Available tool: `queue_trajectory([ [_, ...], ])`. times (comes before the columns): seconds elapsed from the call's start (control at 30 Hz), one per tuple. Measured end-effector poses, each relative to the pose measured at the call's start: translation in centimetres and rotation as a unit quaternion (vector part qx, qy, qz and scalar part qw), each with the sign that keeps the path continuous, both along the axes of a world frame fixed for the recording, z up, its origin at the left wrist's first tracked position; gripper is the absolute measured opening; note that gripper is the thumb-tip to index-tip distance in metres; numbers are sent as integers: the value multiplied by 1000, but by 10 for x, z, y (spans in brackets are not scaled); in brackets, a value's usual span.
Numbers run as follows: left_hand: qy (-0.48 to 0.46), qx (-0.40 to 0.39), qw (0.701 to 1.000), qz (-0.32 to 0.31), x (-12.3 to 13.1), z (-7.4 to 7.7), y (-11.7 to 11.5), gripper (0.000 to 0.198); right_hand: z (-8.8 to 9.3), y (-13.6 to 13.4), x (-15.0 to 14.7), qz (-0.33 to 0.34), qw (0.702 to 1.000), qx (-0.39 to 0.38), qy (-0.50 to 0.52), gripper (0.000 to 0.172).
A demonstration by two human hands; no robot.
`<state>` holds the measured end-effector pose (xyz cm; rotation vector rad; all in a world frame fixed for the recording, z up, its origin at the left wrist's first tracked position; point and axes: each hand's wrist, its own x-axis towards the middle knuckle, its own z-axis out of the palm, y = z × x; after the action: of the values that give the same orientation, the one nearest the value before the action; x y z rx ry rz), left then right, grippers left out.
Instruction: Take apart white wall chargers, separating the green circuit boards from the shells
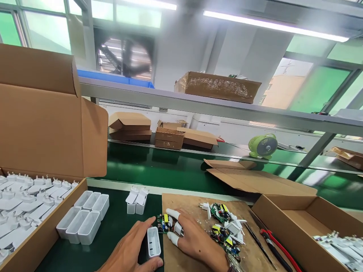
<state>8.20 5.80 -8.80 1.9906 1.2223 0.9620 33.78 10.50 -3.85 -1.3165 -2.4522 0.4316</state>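
Note:
A white, open-topped plastic charger housing (153,243) stands upright on the green mat near the front. My left hand (132,245) is closed around it, thumb at the near end and fingers along the left side. Just beyond its far end is a small green circuit board (163,223) with a yellow part and round capacitors. My right hand (195,236), with white finger cots on two fingertips, grips this board by the white plug piece at its right end. The tip of my left index finger is close to the board's left edge; I cannot tell whether they touch.
A brown board (181,202) bears several more circuit boards (224,236), tweezers (259,245) and red-black pliers (279,249). Empty housings (83,224) and two plug-topped ones (137,200) stand left. Cartons of white parts flank both sides (68,206) (286,230).

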Motion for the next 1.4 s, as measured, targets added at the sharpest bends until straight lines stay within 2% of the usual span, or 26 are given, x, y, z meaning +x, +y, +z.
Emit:
queue_trajectory([
  [0.1, 23, -14, 1000, 11, -2, 0, 2, 81, -1, -4, 3, -5, 999, 24, 35, 59],
  [0.2, 16, -17, 1000, 17, -4, -2, 3, 80, 12, -13, 5, -7, 993, 56, 99, 53],
  [0.27, -1, -15, 1000, 2, -4, -5, 4, 83, 22, -20, 3, 17, 986, 78, 146, 51],
  [0.33, -3, -22, 1000, -2, -5, -9, 6, 86, 27, -26, 0, 54, 980, 92, 166, 56],
  [0.43, -3, -30, 999, 33, -2, -16, 8, 83, 20, -31, -7, 74, 973, 148, 162, 68],
  [0.53, -30, 12, 998, 52, 2, -20, 9, 74, 2, -30, -11, 86, 964, 215, 132, 78],
  [0.67, -53, 56, 996, 49, 5, -19, 9, 62, -10, -26, -12, 103, 964, 222, 99, 92],
  [0.8, -48, 51, 997, 35, 5, -18, 9, 63, -8, -24, -14, 88, 961, 245, 91, 93],
  [0.93, -44, 53, 997, 28, 5, -19, 10, 62, -8, -23, -16, 79, 965, 232, 96, 95],
  [1.13, -19, 58, 998, 12, 3, -17, 9, 64, -7, -25, -18, 82, 967, 225, 87, 91],
  [1.27, -39, 51, 998, 6, 3, -16, 8, 67, -7, -25, -18, 83, 965, 229, 100, 84],
  [1.4, -48, 39, 998, -4, 5, -16, 7, 71, -12, -25, -17, 86, 967, 218, 99, 87],
])
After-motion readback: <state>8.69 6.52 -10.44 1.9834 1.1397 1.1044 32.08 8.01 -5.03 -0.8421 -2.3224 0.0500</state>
